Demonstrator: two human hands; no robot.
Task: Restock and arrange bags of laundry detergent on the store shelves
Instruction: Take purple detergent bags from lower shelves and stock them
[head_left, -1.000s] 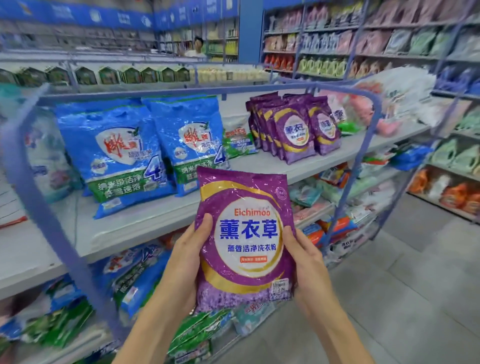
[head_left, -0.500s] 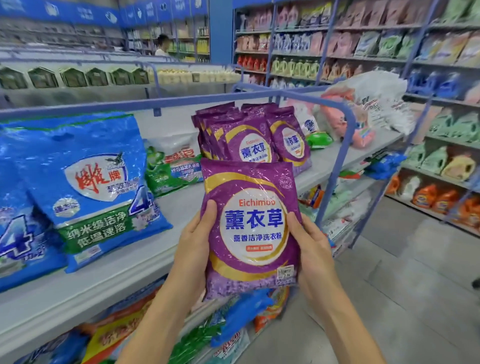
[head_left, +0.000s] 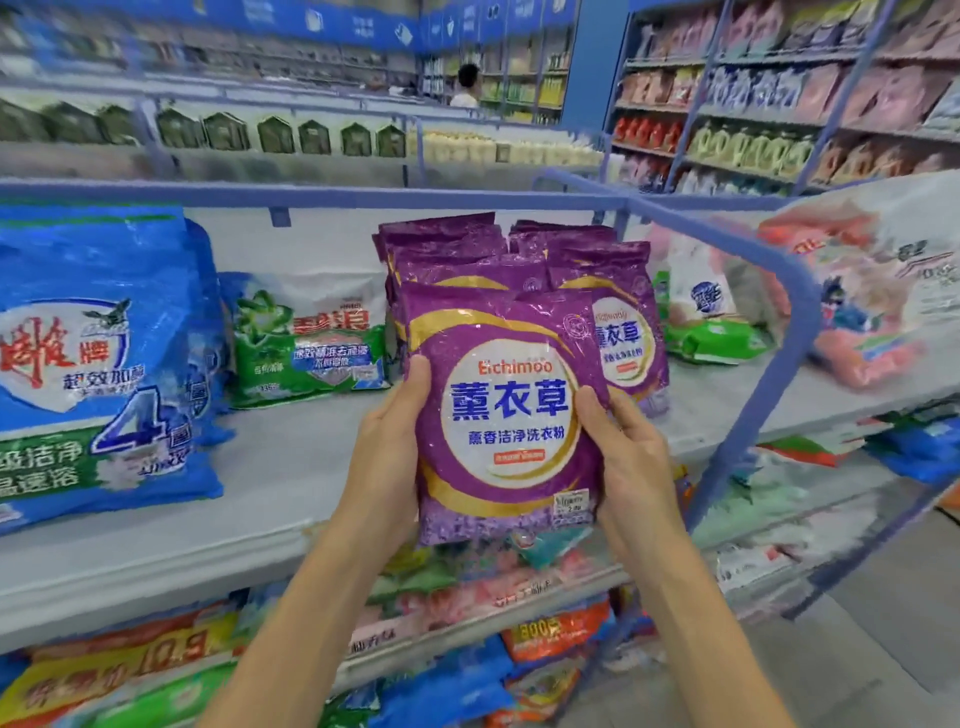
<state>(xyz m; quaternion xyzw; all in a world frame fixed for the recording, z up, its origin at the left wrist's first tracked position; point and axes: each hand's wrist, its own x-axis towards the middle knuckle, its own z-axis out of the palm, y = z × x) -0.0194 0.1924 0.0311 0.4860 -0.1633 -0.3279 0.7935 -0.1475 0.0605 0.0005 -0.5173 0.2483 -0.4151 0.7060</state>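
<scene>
Both forearms run off the bottom edge. Our left hand (head_left: 387, 457) and right hand (head_left: 631, 457) grip the side edges of one purple bag (head_left: 506, 415), held upright in front of the shelf (head_left: 280, 467) lip; we can't tell if it touches the shelf. Thumbs lie on the front face. The other fingers wrap behind the bag, hidden.

Label reads "Eichimoo", big blue 薰衣草, smaller 薰香洁净洗衣粉. The orange strip and the sticker at bottom right are too small to read.

The held bag covers most of the purple stack (head_left: 452, 260) standing just behind it on the shelf; the same label shows partly on the right-hand one.

Left on the shelf is a large blue bag (head_left: 93, 374), cut by the frame edge, with red 雕牌 and a big "4". Between it and the stack leans a green-and-white bag (head_left: 311, 343), text blurred.

Right, past the blue rail (head_left: 800, 322), is a pink-and-white bag (head_left: 872, 291), smeared. Bags on the lower shelves are unreadable.

In the far aisle we see a person (head_left: 466, 85), blurred.
</scene>
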